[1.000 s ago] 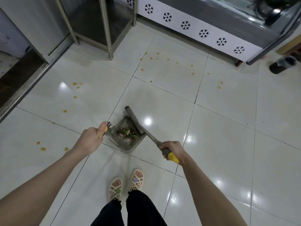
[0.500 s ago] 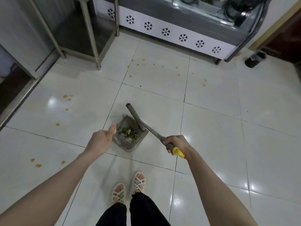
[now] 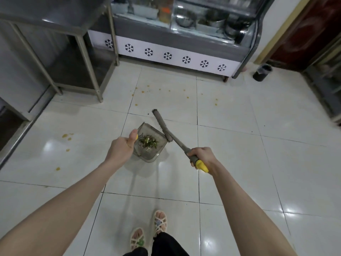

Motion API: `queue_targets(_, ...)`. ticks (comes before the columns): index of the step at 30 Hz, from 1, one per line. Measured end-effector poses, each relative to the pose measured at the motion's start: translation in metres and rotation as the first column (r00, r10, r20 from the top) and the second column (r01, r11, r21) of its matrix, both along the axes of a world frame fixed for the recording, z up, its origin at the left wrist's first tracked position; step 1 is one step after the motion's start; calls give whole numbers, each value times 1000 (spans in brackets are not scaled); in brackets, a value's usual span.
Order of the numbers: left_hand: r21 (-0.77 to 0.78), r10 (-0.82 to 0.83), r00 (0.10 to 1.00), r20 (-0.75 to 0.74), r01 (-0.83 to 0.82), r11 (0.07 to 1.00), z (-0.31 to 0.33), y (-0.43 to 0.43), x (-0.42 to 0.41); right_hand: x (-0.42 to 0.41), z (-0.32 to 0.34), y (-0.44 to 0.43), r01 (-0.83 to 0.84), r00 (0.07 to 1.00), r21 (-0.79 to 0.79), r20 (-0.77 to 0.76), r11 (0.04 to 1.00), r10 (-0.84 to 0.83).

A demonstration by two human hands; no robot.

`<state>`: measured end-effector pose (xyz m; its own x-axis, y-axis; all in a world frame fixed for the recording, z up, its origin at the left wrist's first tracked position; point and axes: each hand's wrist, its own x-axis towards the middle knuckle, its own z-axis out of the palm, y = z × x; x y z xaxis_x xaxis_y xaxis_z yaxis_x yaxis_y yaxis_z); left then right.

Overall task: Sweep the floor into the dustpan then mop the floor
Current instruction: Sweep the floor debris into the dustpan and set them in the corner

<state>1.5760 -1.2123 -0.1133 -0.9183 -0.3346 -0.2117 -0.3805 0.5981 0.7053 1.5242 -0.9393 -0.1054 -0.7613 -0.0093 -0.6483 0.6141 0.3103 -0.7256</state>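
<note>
Left hand (image 3: 121,148): I'm gripping the dustpan (image 3: 156,132) by its yellow-tipped handle, fingers wrapped round it and thumb lying along the top.

Right hand (image 3: 203,157): I'm gripping the broom (image 3: 178,143) near the top of its grey shaft, fingers curled round it. The yellow end cap is sticking out below my fist.

The dustpan is sitting over the white tiled floor (image 3: 239,163) in front of my feet, between my two hands. I can't tell whether it's touching the tile. It's holding a small pile of green and pale debris (image 3: 148,142).

The broom head (image 3: 162,125), a narrow grey brush bar, is lying along the dustpan's right rim. Its near end is at the rim and its far end is pointing away from me.

Yellow-orange spots (image 3: 66,135) are showing on the tiles to the left and further out ahead.

A display case (image 3: 175,56) with a snowflake-patterned white panel is standing ahead. A steel table (image 3: 88,67) is at its left, and a black bin (image 3: 262,72) is on the floor at its right.

I'm wearing sandals (image 3: 160,220).
</note>
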Motion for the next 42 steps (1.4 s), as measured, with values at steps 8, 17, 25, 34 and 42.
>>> queue_targets(8,-45,-61,996,-72,58,997,18,22,-27,2,17,12,115,993,-51,-33,992,-116)
queue_targets(17,-68,-171,984,-44,168,983,19,86,-36,-4,24,55,229,973,-67,-24,971,-231)
queue_targets(25,-84,-199,980,-21,197,977,14,166,-82,-34,19,139,298,955,-78,11,951,-298)
queue_targets(34,-80,-220,974,-51,215,973,23,307,-158,-100,35,282,312,950,-52,-9,949,-313)
queue_targets(42,-58,-233,970,-71,229,972,34,408,-218,-152,51,377,349,935,-77,-27,934,-352)
